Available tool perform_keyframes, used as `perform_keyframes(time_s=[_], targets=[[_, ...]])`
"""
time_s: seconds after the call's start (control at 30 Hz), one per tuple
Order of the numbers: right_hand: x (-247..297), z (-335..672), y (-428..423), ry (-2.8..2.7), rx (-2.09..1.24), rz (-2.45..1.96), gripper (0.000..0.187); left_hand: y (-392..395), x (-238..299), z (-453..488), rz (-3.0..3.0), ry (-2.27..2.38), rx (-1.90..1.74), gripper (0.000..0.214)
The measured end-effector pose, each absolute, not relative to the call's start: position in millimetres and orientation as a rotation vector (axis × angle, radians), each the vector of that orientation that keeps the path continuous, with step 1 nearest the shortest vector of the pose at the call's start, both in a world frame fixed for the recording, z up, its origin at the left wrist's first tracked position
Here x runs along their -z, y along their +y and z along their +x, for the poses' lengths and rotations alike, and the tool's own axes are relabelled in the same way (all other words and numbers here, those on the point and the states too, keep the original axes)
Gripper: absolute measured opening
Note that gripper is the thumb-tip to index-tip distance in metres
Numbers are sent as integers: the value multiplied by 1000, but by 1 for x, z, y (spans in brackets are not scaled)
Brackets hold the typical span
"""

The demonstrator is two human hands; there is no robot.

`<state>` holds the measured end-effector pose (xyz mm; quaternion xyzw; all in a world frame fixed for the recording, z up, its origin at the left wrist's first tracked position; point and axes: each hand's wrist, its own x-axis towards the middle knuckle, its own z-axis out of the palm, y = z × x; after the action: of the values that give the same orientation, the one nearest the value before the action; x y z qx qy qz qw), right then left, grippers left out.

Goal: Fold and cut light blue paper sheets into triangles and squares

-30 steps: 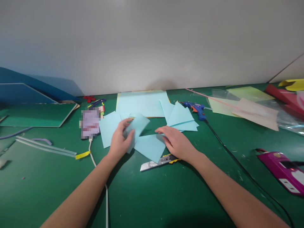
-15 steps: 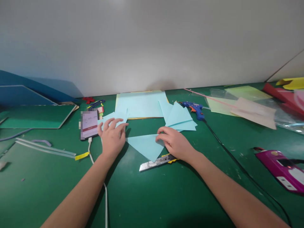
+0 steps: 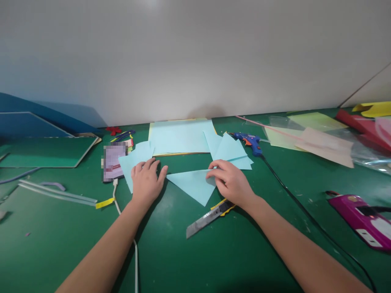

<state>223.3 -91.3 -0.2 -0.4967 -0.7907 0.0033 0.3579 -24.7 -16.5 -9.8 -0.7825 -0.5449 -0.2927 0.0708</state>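
Note:
My left hand rests with fingers spread on a light blue paper sheet left of the middle. My right hand is curled, fingertips and thumb at the upper right edge of a light blue paper triangle, which lies point towards me. A yellow-handled utility knife sticks out from beneath this palm, its blade extended and pointing down-left; the hand hides the handle's end. Several folded blue triangles lie fanned out just beyond my right hand. Behind them lies a stack of blue sheets.
A blue glue gun with a black cord lies to the right, near a magenta power strip. Coloured papers and plastic film fill the back right. At left are a phone on a white cable, glue sticks and boards.
My left hand has come down flatter onto the blue sheet, which shifted left. My right hand, the triangle and the knife moved slightly right; the knife's blade swung towards me, clear of the paper.

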Motion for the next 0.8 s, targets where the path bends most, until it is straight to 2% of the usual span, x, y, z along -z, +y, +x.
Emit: perform_keyframes(time_s=[0.13, 0.27, 0.43, 0.6, 0.73, 0.8], targets=[[-3, 228, -92, -1902, -20, -1315, 31, -19, 7, -23, -2492, -1581, 945, 36], [-5, 227, -91, -1999, -79, -1236, 33, -18, 3, -22, -2834, -1346, 1020, 51], [-3, 225, -91, -2106, -43, -1208, 36, -18, -4, -22, -3148, -1149, 824, 19], [-19, 229, -97, -2136, 28, -1209, 20, -18, -5, -22, -3014, -1400, 1014, 19], [-37, 237, -105, -2310, -288, -1223, 5, -17, -4, -22, -2833, -1624, 1160, 16], [-41, 240, -108, -2430, -541, -1236, 22, -17, -5, -22, -2781, -1659, 1209, 16]])
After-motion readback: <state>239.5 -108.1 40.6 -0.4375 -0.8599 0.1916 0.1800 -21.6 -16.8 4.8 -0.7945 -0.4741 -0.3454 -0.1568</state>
